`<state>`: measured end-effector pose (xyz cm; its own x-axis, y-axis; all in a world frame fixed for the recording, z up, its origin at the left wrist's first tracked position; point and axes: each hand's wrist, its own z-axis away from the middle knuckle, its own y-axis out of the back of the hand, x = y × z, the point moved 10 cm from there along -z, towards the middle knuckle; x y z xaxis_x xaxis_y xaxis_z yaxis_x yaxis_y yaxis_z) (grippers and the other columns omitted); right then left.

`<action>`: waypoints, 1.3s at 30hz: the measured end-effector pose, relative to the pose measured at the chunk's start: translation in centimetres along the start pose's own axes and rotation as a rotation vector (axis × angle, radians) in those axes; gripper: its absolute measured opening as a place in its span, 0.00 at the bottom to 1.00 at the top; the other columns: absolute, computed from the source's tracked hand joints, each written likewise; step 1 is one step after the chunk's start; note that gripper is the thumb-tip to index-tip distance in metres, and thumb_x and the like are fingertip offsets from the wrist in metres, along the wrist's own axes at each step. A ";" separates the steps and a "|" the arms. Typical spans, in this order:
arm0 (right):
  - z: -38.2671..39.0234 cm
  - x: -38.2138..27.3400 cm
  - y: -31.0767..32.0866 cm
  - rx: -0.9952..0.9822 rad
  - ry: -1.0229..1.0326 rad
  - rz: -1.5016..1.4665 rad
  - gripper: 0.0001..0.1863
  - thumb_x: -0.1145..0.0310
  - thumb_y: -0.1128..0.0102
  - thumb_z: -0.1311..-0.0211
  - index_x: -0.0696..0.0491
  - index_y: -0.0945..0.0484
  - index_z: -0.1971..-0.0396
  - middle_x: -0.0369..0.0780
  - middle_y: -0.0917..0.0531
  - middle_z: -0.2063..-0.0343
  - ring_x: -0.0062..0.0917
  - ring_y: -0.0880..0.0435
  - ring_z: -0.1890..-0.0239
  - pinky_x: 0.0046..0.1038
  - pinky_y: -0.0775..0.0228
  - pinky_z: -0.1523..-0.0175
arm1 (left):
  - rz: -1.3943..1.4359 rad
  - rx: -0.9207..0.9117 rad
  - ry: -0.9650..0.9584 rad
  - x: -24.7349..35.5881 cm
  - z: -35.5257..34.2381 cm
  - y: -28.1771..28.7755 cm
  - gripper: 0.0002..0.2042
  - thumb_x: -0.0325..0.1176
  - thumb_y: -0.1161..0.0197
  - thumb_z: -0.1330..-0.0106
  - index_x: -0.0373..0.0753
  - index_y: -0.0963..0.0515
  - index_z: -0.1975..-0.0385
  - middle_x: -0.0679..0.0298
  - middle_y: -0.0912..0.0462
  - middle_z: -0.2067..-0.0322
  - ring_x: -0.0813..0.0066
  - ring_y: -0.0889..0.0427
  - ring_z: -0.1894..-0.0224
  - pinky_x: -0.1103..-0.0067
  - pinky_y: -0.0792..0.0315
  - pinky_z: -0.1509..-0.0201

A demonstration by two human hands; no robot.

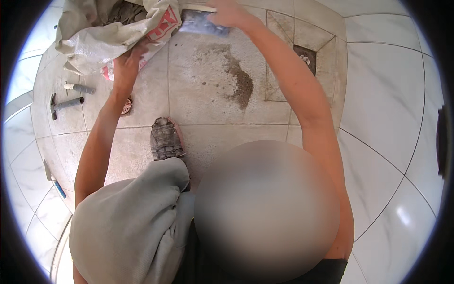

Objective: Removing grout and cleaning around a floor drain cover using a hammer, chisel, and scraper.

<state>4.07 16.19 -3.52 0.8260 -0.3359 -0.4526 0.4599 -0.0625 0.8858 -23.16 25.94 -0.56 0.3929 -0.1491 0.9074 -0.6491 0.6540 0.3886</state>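
At the far left stands a whitish sack (pixel 87 45) with red print, its mouth folded open over grey-brown powder (pixel 125 13). My left hand (pixel 126 68) grips the sack's near right side, fingertips partly hidden by its folds. Stretched to the far edge, my right hand (pixel 231 13) is closed on a flat, bluish-grey rectangular piece (pixel 201 24) with a pale strip along its top. That piece is blurred, so its kind is unclear. A patch of spilled brown powder (pixel 243 86) lies on the beige tiles nearer to me.
A hammer (pixel 66 106) and a short-handled tool (pixel 80 88) lie on the left. Farther down is a blue-handled bladed tool (pixel 58 188). To the right, a square floor opening (pixel 305 57) holds something whitish. My dirty shoe (pixel 166 138) rests mid-floor. White tiled walls flank both sides.
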 end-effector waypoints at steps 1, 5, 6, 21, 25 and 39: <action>-0.7 0.7 -1.5 -0.072 -0.079 0.015 0.20 0.64 0.41 0.52 0.59 0.16 0.59 0.57 0.16 0.62 0.52 0.16 0.56 0.46 0.24 0.49 | 0.096 0.028 0.021 0.2 -0.7 0.3 0.15 0.37 0.45 0.27 0.32 0.18 0.53 0.59 0.14 0.59 0.73 0.17 0.59 0.76 0.25 0.51; -1.4 1.3 -2.5 -0.038 -0.001 -0.005 0.20 0.65 0.40 0.53 0.58 0.16 0.59 0.57 0.16 0.61 0.53 0.17 0.55 0.46 0.25 0.47 | 0.342 0.038 0.139 -1.4 -2.5 0.4 0.18 0.39 0.48 0.26 0.31 0.20 0.49 0.59 0.14 0.55 0.71 0.16 0.54 0.75 0.25 0.46; -1.2 0.9 -2.5 -0.030 0.049 -0.021 0.20 0.66 0.41 0.53 0.58 0.16 0.58 0.57 0.16 0.60 0.54 0.17 0.55 0.46 0.25 0.48 | 0.399 0.019 0.163 -1.5 -2.8 0.3 0.19 0.40 0.49 0.25 0.32 0.21 0.47 0.59 0.14 0.54 0.71 0.16 0.54 0.75 0.26 0.45; 5.3 -6.6 -3.0 0.118 0.471 0.215 0.15 0.70 0.38 0.45 0.43 0.16 0.56 0.38 0.13 0.60 0.28 0.17 0.56 0.35 0.31 0.49 | 0.292 -0.029 0.145 0.4 -4.4 2.3 0.22 0.42 0.56 0.22 0.31 0.26 0.42 0.58 0.16 0.49 0.69 0.16 0.49 0.74 0.26 0.42; 11.8 -9.2 -4.2 0.043 0.532 0.238 0.15 0.74 0.38 0.45 0.41 0.17 0.58 0.32 0.14 0.57 0.21 0.21 0.52 0.30 0.36 0.45 | 0.348 -0.094 0.114 -0.7 -1.9 1.1 0.25 0.47 0.59 0.20 0.32 0.27 0.41 0.58 0.17 0.50 0.71 0.17 0.52 0.76 0.26 0.45; 5.9 7.8 4.2 0.229 0.120 0.348 0.11 0.66 0.44 0.42 0.54 0.17 0.65 0.52 0.16 0.67 0.46 0.16 0.59 0.51 0.27 0.51 | -0.562 0.153 -0.885 20.1 3.8 -0.9 0.12 0.33 0.34 0.34 0.39 0.18 0.53 0.55 0.15 0.55 0.54 0.16 0.53 0.69 0.25 0.47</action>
<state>10.55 7.72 -2.75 0.9574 -0.2626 -0.1201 0.0748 -0.1761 0.9815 -17.18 19.58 17.92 0.0879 -0.9287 0.3603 -0.6207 0.2318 0.7490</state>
